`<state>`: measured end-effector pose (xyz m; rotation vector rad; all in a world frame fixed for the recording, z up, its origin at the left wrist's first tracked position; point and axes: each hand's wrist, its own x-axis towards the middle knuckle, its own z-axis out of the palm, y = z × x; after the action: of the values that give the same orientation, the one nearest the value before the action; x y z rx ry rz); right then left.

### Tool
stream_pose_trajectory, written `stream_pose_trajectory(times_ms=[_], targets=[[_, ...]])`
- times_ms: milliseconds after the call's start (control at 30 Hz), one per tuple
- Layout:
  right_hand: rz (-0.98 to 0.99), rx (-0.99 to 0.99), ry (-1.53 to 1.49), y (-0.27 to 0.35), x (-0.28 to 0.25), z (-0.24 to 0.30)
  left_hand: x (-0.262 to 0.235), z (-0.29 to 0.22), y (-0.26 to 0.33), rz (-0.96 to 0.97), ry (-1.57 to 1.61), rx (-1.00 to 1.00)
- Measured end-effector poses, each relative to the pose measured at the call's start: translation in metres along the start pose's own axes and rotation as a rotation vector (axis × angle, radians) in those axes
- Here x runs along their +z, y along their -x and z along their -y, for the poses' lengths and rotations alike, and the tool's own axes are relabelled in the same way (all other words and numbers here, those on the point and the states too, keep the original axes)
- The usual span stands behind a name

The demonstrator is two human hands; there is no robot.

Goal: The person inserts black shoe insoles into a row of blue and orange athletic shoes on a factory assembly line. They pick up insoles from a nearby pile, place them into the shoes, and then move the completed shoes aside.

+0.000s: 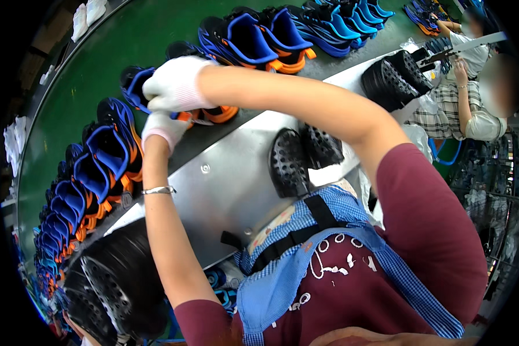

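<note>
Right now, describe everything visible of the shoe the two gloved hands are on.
The shoe is a blue and black sneaker upper with orange trim, of fabric-like material. It sits on the green conveyor belt at its near edge, in a curved row of matching shoes. The right hand in a white glove covers its top; the left hand grips from below. Most of it is hidden.

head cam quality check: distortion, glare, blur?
Head view: strong fisheye, the metal workbench edge and green belt bow toward a black rim; soft glare on the bench, even lighting, faint shadows; gloved left hand and right hand on a blue-and-orange shoe are sharp; black soles lower left look smeared; the co-worker at the far right is blurred.
</note>
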<state>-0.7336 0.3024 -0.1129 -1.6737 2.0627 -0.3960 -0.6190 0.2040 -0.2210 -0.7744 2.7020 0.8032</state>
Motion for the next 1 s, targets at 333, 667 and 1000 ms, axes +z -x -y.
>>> stream_pose_trajectory(times_ms=[333,667,1000], targets=[[-0.028,0.400,0.045,0.286,-0.016,-0.027,-0.022,-0.017,0.089,-0.469,-0.102,0.132],[-0.248,0.278,0.102,0.326,0.041,-0.043,0.032,-0.076,0.138,-0.370,0.139,0.343],[-0.267,0.348,-0.011,0.337,0.033,-0.040,0.048,-0.102,0.145,-0.132,0.420,0.320]])
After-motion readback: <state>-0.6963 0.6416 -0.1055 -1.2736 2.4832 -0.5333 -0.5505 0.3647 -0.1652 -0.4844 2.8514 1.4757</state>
